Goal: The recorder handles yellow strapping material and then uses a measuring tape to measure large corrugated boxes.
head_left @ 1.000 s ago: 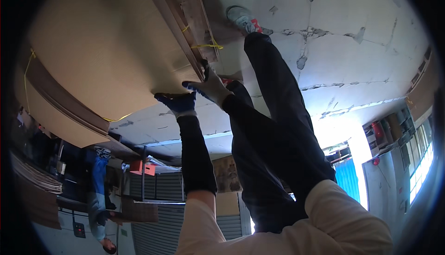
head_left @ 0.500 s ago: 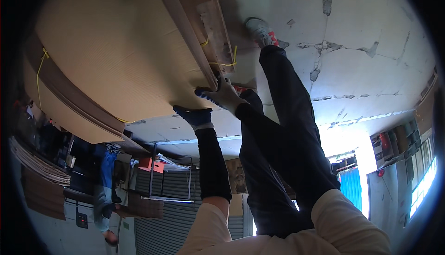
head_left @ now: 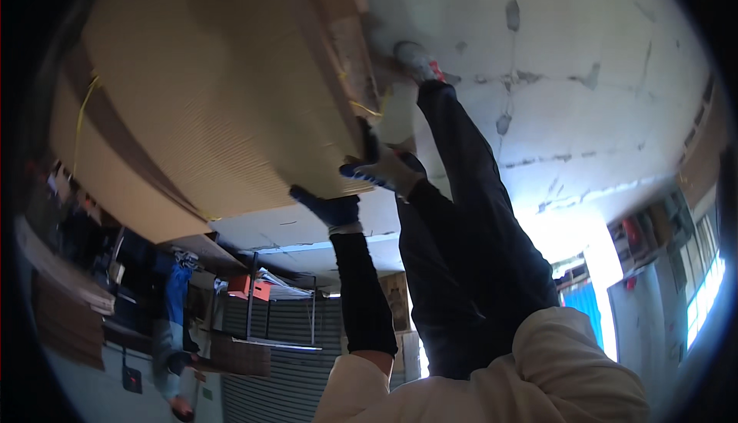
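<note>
A large tan corrugated cardboard sheet (head_left: 207, 92) fills the upper left. Along its right side runs a long brown strip (head_left: 327, 46), tied with a yellow strap (head_left: 367, 109). My right hand (head_left: 392, 171), in a grey and blue glove, is at the sheet's near right corner with thumb and fingers spread. The thumb lies by the strip's near end; whether it touches is blurred. My left hand (head_left: 330, 208), gloved in dark blue, has its fingers stretched out beside the sheet's near edge. No object shows in either hand.
Another brown strip (head_left: 131, 146) with a yellow strap crosses the sheet's left part. My shoe (head_left: 417, 60) stands on the cracked pale floor (head_left: 584, 116), right of the sheet. Beyond are a metal rack (head_left: 314, 311) with an orange box (head_left: 247, 288), and another person (head_left: 173, 338) in blue trousers.
My right hand has drawn back a little to the right from the strip's end, its thumb and fingers wider apart. My left hand has shifted slightly toward me. The whole view has shifted and blurred.
</note>
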Action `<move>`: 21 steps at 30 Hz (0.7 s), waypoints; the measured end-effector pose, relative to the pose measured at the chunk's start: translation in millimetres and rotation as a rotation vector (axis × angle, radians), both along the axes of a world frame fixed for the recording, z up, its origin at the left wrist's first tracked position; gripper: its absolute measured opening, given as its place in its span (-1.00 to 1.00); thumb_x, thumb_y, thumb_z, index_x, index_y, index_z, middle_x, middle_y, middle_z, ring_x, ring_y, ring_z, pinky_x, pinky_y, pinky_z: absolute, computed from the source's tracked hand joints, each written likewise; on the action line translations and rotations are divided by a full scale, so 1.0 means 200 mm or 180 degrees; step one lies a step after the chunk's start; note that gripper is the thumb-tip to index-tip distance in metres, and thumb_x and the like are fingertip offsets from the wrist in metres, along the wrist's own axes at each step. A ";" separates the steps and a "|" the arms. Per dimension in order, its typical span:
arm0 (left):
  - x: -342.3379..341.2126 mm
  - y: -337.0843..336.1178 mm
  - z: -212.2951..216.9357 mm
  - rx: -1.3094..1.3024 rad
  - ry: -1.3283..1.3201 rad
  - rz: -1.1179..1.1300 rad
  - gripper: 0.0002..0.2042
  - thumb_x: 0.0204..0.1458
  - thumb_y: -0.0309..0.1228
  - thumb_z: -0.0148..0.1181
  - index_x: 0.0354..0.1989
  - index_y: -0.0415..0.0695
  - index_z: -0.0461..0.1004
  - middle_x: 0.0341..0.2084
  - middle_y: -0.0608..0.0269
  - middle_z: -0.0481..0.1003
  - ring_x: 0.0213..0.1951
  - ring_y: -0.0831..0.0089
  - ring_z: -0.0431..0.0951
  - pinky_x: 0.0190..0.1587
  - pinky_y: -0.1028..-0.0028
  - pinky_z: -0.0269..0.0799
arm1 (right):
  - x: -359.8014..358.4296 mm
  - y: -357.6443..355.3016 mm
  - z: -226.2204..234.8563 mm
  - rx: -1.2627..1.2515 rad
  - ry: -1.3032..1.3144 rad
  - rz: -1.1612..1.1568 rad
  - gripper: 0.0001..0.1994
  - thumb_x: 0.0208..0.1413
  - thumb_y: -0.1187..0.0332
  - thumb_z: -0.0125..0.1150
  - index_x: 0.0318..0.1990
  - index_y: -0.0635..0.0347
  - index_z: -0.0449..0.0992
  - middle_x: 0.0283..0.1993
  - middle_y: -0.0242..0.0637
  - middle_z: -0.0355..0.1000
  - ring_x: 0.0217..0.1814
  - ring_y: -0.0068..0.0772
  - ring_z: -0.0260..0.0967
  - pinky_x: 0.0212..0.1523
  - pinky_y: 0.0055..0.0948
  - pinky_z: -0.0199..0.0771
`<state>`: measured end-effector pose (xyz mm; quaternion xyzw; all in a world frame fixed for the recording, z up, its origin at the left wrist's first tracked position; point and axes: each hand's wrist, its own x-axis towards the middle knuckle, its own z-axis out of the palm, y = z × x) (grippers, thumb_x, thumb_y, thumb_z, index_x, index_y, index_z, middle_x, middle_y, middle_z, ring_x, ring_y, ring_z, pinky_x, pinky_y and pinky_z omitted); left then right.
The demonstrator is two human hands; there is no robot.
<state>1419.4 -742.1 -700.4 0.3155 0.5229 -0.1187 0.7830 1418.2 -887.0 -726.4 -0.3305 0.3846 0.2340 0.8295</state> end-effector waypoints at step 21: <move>-0.07 -0.42 0.92 -0.2094 -0.0802 0.1150 -0.28 0.03 0.26 -0.07 0.21 -0.05 0.21 0.03 0.14 0.39 -0.02 0.22 0.45 -0.03 0.23 0.44 | 0.07 -0.28 1.24 -0.1346 -0.0665 0.0619 -0.33 -0.20 0.69 0.31 0.14 0.27 0.16 0.01 -0.17 0.33 0.03 -0.39 0.37 -0.03 -0.48 0.50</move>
